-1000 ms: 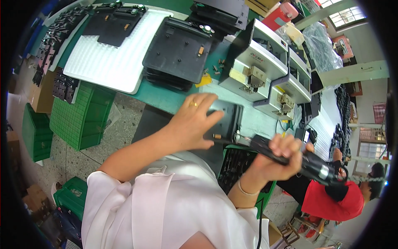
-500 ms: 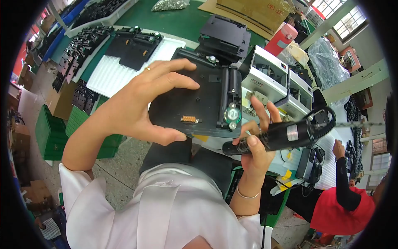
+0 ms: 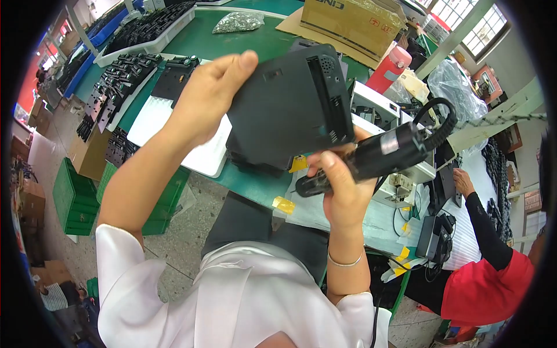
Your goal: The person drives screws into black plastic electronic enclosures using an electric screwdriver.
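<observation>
Head view, left hand clamped on black panel, right hand closed around silver-labelled screwdriver, printed cardboard box beyond.

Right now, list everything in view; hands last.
panel: 1, black, raised at centre
tool: 1, black, right of centre
worktable: 1, green, spanning centre
small parts: many, black, upper left
sheet: 1, white, left of panel
bag: 1, clear, back of worktable
large carton: 1, brown, top
bottle: 1, red, beside carton
machines: 2, white, right of panel
crates: at least 2, green, left
co-worker: 1, red clothing, right
left hand: 1, bare, at panel edge
right hand: 1, bare, around tool
</observation>
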{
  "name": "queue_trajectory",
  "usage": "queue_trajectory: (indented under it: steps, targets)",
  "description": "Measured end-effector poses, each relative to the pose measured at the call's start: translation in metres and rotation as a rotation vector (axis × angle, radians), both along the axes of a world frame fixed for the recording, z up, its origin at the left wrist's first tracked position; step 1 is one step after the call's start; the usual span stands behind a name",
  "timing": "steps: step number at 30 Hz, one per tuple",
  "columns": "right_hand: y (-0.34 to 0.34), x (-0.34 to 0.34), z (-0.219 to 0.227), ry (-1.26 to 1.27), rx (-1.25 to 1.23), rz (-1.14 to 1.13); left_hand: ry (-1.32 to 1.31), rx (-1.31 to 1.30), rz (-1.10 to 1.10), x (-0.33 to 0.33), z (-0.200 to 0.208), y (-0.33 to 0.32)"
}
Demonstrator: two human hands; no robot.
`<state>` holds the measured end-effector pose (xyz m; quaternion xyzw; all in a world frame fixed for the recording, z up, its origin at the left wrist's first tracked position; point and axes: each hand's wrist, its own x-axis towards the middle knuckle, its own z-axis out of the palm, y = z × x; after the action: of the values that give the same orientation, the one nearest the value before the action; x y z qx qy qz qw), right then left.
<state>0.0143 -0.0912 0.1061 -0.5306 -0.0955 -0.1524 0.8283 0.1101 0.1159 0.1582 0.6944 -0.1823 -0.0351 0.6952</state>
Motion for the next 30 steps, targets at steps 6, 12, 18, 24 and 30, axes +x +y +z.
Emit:
queue_trajectory:
  steps: [6,12,18,24,30]
  targets:
    - [0.006,-0.016,-0.016,-0.038,0.035,0.106,-0.230,0.240,-0.030,0.066,0.036,-0.020]
    - [-0.012,-0.023,-0.035,0.123,-0.033,-0.004,-0.543,1.016,-0.611,0.060,0.063,-0.076]
    - [-0.010,-0.034,-0.047,0.176,-0.088,0.094,-0.740,1.235,-0.813,0.067,0.035,-0.102]
    - [-0.008,-0.029,-0.044,0.253,-0.053,0.222,-1.041,1.113,-0.717,0.076,0.003,-0.094]
    - [-0.009,-0.019,-0.048,0.233,-0.082,0.153,-1.007,0.724,-0.267,0.044,-0.007,-0.041]
